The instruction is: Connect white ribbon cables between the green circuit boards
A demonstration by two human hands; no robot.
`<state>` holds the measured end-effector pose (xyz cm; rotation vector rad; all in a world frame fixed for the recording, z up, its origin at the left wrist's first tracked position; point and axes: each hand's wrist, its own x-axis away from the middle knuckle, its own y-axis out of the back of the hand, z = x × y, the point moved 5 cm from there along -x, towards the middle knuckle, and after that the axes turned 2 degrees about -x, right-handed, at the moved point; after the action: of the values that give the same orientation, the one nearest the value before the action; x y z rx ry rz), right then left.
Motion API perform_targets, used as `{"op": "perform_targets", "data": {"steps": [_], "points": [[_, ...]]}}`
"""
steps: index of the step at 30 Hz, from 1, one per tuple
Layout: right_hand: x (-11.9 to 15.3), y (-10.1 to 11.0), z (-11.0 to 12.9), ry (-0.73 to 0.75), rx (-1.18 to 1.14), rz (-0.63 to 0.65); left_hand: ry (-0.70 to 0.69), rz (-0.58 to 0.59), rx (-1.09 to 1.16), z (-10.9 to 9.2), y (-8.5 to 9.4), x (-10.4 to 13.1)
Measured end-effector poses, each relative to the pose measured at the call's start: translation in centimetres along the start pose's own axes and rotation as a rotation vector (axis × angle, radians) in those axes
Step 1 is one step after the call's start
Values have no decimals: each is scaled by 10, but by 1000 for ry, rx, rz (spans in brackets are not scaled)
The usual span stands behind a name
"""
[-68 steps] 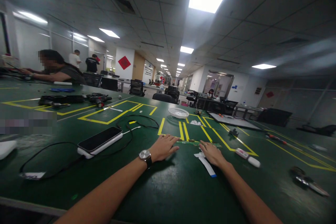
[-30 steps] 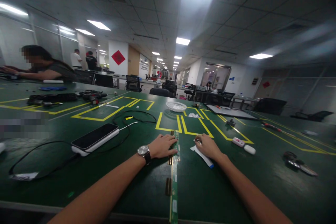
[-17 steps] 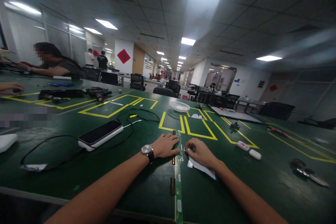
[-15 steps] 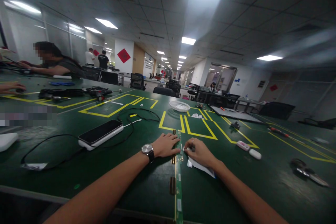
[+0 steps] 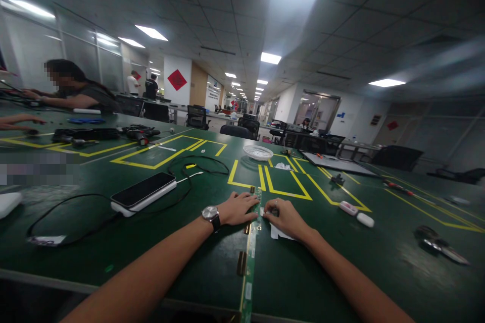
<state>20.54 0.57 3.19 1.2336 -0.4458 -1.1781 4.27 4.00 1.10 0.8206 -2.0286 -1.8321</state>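
Note:
A long, narrow green circuit board (image 5: 248, 267) with gold-coloured tabs along its left side runs away from me over the table. My left hand (image 5: 238, 209) lies flat, its outstretched fingertips resting on the board's far part. A watch (image 5: 210, 214) is on that wrist. Right of the board, my right hand (image 5: 282, 216) is closed in a pinch at the board's edge. A small white piece (image 5: 262, 211) shows at its fingertips; its kind is unclear. White paper (image 5: 278, 232) lies partly hidden under that hand.
A phone (image 5: 144, 189) on a white block and a black cable (image 5: 185, 186) lie left. Beyond my hands stands a white basket (image 5: 258, 152). A pink case (image 5: 348, 208), a white case (image 5: 365, 219) and a metal tool (image 5: 439, 245) lie right. A person (image 5: 78, 86) sits far left.
The near end of the circuit board has swung left. My right hand has shifted slightly left, and its fingertips are now closer to the board. The left hand stays on the board.

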Motion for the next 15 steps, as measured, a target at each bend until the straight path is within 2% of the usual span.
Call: {"op": "perform_targets", "data": {"steps": [7,12,15], "points": [[0,1,4,99,8,22,-42,28,13,3,-3,-4],[0,4,3,87,19,19,-36,41,23,0,0,-2],[-1,6,2,98,15,66,-29,25,50,-1,1,-1]]}}
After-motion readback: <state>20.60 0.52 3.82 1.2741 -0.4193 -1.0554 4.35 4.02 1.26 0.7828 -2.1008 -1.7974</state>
